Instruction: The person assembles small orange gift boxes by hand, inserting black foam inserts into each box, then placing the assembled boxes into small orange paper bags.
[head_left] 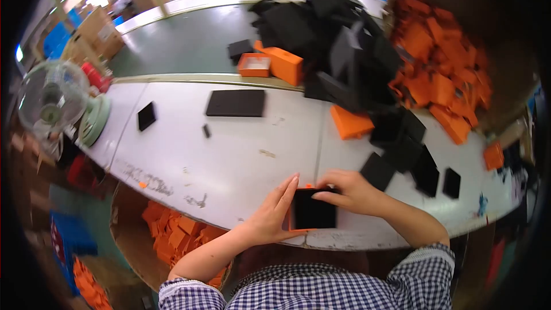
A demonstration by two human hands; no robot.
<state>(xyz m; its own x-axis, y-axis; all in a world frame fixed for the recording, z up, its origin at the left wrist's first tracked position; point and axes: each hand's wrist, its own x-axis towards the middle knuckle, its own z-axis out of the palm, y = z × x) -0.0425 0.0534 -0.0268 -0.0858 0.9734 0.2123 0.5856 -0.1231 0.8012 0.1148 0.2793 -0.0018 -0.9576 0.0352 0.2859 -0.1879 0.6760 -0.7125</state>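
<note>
At the table's front edge lies a black square piece (315,209) with orange showing along its left and lower edges. My left hand (274,213) rests against its left side, fingers stretched out and thumb near the lower corner. Over its top right edge, my right hand (348,192) has its thumb and forefinger closed at the rim; what lies between them is too small to make out. A small orange tab (309,186) shows at the top edge between the hands. Black flat pieces (377,171) lie right of my right hand.
A black pile (321,28) and orange pile (442,51) fill the back right. Orange boxes (286,65) stand on the green surface (178,43). A black slab (235,103) lies on the white table (172,149). A fan (54,100) stands left; a carton (129,235) holds orange pieces below.
</note>
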